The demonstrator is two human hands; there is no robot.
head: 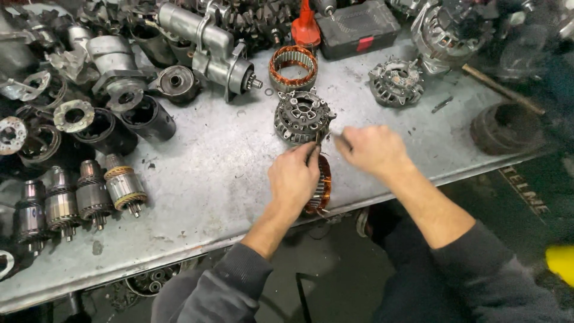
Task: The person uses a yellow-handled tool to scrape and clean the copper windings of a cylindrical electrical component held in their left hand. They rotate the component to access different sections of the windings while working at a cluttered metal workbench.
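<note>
Both hands (332, 164) on copper-wound stator (323, 185) at bench edge (179, 254) (bare metal leftward).

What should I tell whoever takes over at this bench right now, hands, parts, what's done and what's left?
Left hand: resting on the copper-wound stator at the bench front edge, gripping it.
Right hand: holding a thin metal tool, tip near the stator's top.
Alternator housing sits just behind the hands, apart from the stator.
Second stator and another housing half lie further back.
Done: stator is out of the housing.
Left: whatever the tool is working at; the contact spot is hidden by the hands.
</note>
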